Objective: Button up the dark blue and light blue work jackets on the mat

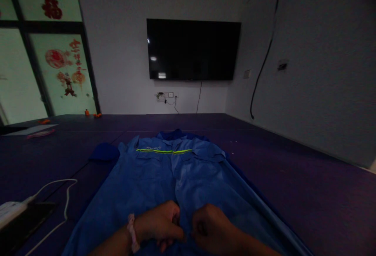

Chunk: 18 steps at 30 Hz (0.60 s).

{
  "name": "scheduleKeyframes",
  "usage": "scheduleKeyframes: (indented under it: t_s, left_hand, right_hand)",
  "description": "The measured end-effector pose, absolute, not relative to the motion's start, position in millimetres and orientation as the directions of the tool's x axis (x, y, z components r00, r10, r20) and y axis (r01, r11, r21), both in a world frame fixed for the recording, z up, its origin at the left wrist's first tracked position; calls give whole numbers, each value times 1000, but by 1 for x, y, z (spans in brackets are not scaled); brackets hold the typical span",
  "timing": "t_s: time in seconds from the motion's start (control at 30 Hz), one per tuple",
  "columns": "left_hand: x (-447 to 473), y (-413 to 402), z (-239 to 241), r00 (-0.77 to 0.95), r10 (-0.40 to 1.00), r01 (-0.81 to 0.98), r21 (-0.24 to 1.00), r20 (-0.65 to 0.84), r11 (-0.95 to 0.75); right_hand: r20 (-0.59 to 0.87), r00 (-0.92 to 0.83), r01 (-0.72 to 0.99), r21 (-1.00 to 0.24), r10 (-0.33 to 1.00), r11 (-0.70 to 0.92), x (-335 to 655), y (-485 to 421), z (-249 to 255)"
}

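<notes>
A blue work jacket [152, 173] lies spread face up in front of me, collar away from me, with a yellow-green stripe and pocket flaps across its chest. Over the lower part of its front opening, my left hand [161, 224] is closed, thumb and fingers pinching at the cloth edge; a pale pink band circles that wrist. Just to the right, my right hand [211, 226] is curled closed on the other side of the opening. The two hands are a small gap apart. Dim light hides exactly what the fingertips hold.
A dark blue cap [104, 152] lies left of the jacket on the purple surface [264, 146]. At the near left are a white cable [68, 197] and a dark flat device [26, 219]. Small orange objects [97, 115] sit by the glass door. A television [194, 50] hangs on the far wall.
</notes>
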<state>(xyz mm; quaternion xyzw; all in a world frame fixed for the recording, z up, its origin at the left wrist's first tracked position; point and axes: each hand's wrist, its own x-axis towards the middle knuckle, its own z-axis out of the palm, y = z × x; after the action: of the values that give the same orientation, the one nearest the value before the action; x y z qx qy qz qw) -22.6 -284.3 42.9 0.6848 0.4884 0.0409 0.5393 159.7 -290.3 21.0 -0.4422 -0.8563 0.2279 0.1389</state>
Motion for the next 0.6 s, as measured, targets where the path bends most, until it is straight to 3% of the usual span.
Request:
scheduleKeyframes:
  t_s: [0.23,0.6]
  left_hand:
    - [-24,-284,43,510,708,590,798,-489,126]
    - [-24,-280,35,549,675,578,807,-493,120]
  right_hand:
    - [4,-591,616,-644,807,454,160,-293,25]
    - [14,-593,655,-572,805,493,159,-291,19]
